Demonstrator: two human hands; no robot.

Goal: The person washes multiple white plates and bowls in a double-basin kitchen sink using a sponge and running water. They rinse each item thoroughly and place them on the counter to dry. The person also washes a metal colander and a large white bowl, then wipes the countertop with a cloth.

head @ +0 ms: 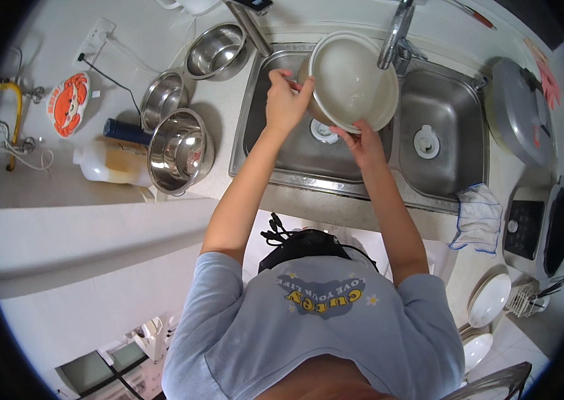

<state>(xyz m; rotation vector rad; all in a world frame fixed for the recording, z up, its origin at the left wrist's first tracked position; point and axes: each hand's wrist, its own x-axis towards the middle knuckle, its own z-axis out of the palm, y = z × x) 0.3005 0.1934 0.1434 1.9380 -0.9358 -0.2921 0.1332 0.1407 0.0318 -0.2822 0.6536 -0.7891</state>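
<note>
A large bowl or pot, cream inside with a brownish outer wall, is tilted over the left basin of a double steel sink. My left hand grips its left side, thumb at the rim and fingers partly hidden behind the wall. At the near rim, my right hand holds the bowl from below. The spout of a chrome faucet reaches over the bowl's right side. A faint streak beneath it may be running water. Past the near rim, a white drain strainer is partly visible in the basin.
Several steel bowls stand left of the sink beside a plastic jug. A second strainer sits in the right basin. On the right are a grey-lidded appliance, a cloth over the counter edge and white plates.
</note>
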